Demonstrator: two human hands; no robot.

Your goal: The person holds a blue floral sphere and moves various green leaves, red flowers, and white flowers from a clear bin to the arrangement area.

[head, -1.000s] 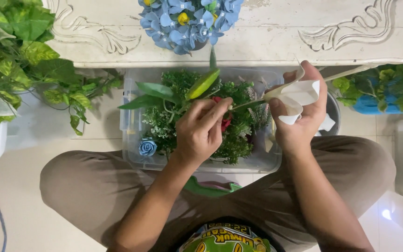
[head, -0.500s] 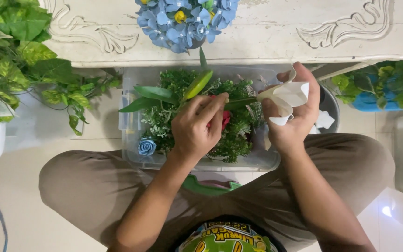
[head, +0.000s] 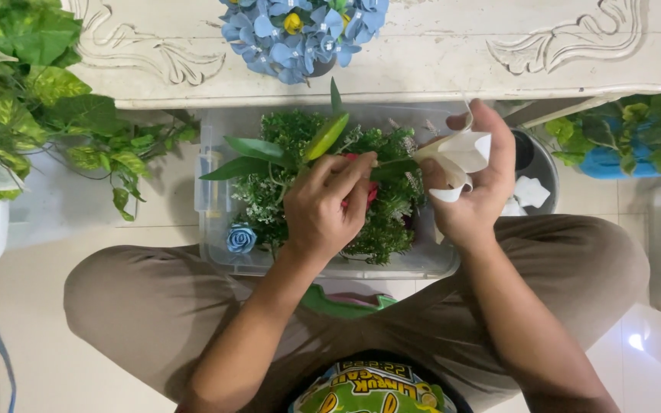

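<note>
Both my hands grip: left fingers [head: 346, 172] pinch the green stem [head: 392, 162], right fingers [head: 491, 145] clasp the white lily [head: 460, 157]; overbending could snap it.

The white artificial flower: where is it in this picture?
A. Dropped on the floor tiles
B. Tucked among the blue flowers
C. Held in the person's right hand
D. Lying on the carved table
C: the right hand cups the white artificial flower above the clear plastic box, while the left hand pinches its stem.

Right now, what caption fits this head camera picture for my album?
Left hand pinches a leafy stem while right hand holds its white flower above a clear box of greenery.
</note>
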